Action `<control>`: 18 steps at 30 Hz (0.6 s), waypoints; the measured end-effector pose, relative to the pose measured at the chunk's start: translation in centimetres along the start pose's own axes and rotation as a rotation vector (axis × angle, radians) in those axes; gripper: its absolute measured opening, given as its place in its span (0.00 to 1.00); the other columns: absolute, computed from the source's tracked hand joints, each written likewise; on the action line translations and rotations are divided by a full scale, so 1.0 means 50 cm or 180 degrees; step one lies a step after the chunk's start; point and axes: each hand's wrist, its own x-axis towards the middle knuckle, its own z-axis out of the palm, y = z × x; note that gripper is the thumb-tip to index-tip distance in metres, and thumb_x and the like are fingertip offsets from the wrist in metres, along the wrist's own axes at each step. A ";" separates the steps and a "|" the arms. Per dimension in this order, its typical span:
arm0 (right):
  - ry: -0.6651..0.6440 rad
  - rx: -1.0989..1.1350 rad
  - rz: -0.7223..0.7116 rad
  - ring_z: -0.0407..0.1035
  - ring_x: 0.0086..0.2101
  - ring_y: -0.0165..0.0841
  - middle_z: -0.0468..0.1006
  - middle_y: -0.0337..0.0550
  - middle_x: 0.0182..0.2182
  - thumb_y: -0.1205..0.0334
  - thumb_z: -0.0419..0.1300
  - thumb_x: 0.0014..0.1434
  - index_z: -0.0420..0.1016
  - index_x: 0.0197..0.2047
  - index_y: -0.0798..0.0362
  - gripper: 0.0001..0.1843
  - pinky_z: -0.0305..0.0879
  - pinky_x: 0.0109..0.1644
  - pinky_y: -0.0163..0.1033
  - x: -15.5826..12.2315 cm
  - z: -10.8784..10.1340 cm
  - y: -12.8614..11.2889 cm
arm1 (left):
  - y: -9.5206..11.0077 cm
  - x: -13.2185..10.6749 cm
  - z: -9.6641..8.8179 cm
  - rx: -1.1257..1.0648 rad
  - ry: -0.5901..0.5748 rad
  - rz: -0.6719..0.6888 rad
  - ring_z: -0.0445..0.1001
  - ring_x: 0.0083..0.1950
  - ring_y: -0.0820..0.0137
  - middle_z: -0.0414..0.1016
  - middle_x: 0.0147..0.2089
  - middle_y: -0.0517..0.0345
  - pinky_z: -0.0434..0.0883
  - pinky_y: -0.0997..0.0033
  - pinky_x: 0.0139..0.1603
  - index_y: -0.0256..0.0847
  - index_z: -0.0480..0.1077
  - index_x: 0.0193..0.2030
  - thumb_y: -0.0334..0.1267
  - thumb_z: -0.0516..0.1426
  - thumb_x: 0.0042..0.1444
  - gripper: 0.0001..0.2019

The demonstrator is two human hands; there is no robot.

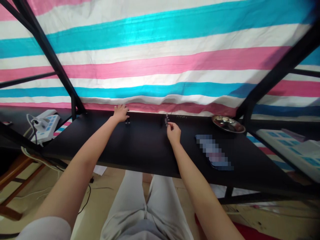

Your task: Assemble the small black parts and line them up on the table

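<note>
Left hand (120,113) is splayed loose on the black table (140,146), holding nothing, with small dark pieces (127,122) just off its thumb side. Right hand (173,132) has its fingers curled in a pinch right under a small pale stack (166,119). It's way too tiny to identify, and honestly I can't tell if it's actually gripped. A metal dish (228,123) sits well off to that hand's right.

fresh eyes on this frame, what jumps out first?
The striped cloth in pink, turquoise and white fills the background behind the black table. Next, both arms reach to its far edge: the left hand spread beside small dark pieces, the right hand at a small grey stack. A metal dish sits at the far right.
</note>
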 end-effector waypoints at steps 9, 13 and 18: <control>-0.0033 0.0072 0.0015 0.69 0.36 0.36 0.76 0.52 0.36 0.62 0.48 0.52 0.74 0.38 0.58 0.16 0.64 0.44 0.42 0.003 0.000 0.005 | -0.010 0.008 0.023 0.0051 -0.0095 0.0201 0.52 0.60 0.53 0.62 0.58 0.50 0.51 0.48 0.56 0.43 0.74 0.40 0.38 0.57 0.52 0.09; -0.0022 0.0066 0.0058 0.69 0.34 0.35 0.76 0.50 0.35 0.62 0.48 0.52 0.74 0.37 0.58 0.16 0.64 0.44 0.42 0.003 0.001 0.005 | -0.009 0.014 0.036 0.0052 -0.0047 0.0334 0.54 0.58 0.54 0.66 0.54 0.49 0.52 0.50 0.54 0.41 0.74 0.33 0.35 0.56 0.52 0.05; -0.0005 0.0064 0.0014 0.69 0.34 0.35 0.76 0.50 0.34 0.63 0.48 0.52 0.74 0.37 0.58 0.15 0.64 0.44 0.41 0.004 -0.001 0.006 | 0.003 0.014 0.039 -0.0179 0.0189 0.0493 0.57 0.56 0.53 0.69 0.49 0.48 0.52 0.51 0.52 0.38 0.73 0.31 0.30 0.55 0.52 0.06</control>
